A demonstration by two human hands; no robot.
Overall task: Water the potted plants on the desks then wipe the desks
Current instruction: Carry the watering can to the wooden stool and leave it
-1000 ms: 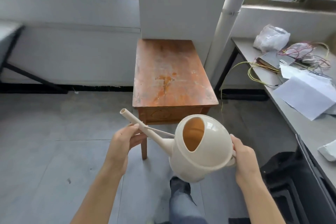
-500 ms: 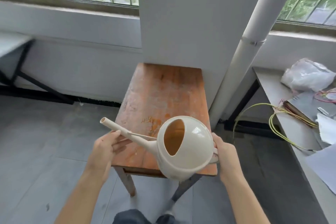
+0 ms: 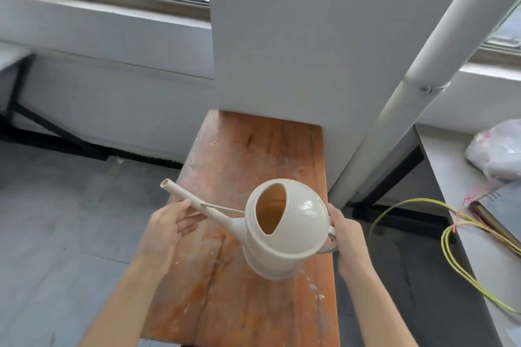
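We hold a cream watering can (image 3: 284,231) in the air above a worn wooden table (image 3: 253,149), its long spout (image 3: 191,200) pointing left and slightly up. Our right hand (image 3: 348,236) grips the handle (image 3: 331,238) at the back of the can, fingers curled round it. Our left hand (image 3: 166,231) lies under the spout with nearly straight fingers, propping it from below. The table stands against a grey pillar (image 3: 310,36), with a white pipe (image 3: 423,79) slanting just to its right. On the grey desk (image 3: 445,166) at far right lie a plastic bag (image 3: 499,152) and yellow cables (image 3: 451,251).
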